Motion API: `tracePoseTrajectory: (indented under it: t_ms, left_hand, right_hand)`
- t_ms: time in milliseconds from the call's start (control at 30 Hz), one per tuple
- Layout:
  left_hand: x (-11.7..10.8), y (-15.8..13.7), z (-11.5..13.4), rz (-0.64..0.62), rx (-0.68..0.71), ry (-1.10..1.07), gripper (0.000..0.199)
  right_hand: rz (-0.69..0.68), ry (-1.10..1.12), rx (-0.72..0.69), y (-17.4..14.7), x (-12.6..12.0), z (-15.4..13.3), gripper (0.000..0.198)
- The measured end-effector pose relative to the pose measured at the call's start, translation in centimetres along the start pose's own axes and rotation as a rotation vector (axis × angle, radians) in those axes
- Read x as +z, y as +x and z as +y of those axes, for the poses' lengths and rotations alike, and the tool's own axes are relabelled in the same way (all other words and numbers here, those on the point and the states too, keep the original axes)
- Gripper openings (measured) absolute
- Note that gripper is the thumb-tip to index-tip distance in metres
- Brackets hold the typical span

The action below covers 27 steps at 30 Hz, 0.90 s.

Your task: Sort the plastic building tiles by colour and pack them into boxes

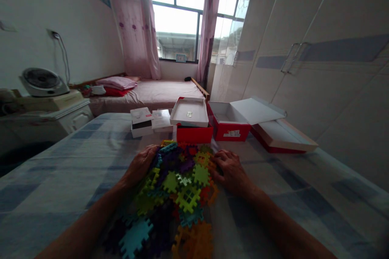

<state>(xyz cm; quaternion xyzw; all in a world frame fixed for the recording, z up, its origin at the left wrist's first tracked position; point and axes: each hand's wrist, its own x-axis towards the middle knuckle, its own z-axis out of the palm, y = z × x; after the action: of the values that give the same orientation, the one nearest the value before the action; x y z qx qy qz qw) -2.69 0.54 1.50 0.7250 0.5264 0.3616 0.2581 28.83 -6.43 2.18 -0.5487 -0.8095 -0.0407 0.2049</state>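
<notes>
A heap of toothed plastic building tiles in green, yellow, purple, blue, orange and red lies on the checked bedcover in front of me, with a lime-green window-shaped tile [188, 198] near its middle. Along the heap's left side rests my left hand [142, 165], its fingers stretched forward against the tiles. My right hand [229, 170] lies on the opposite side, fingers spread and slightly bent, touching the orange tiles [212, 164]. Neither hand grips a tile that I can make out. Closer to me are a light-blue tile [135, 235] and several orange tiles [194, 243].
Behind the heap stand a small white box [142, 129], a red box [194, 134] with a white tray-like lid [190, 113] on top, and an open red box [232, 131]. A box lid [285, 137] lies right. Farther back are a bed [164, 89] and a fan [42, 81].
</notes>
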Motion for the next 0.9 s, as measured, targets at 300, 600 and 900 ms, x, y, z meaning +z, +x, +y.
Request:
tracePoseTrajectory:
  t_ms: [300,600,900]
  left_hand:
    - [0.2,0.3,-1.0,-0.028,0.039,0.059,0.058]
    - [0.4,0.4,-1.5,-0.020,0.069,0.093,0.056]
    - [0.2,0.5,-1.9,-0.032,0.071,0.158,0.059]
  right_hand:
    - [0.061,0.437,0.171,0.5,0.3,1.3,0.044]
    - [0.158,0.891,0.504,0.3,-1.0,2.0,0.042]
    - [0.244,0.569,0.448,-0.8,-1.5,5.5,0.036]
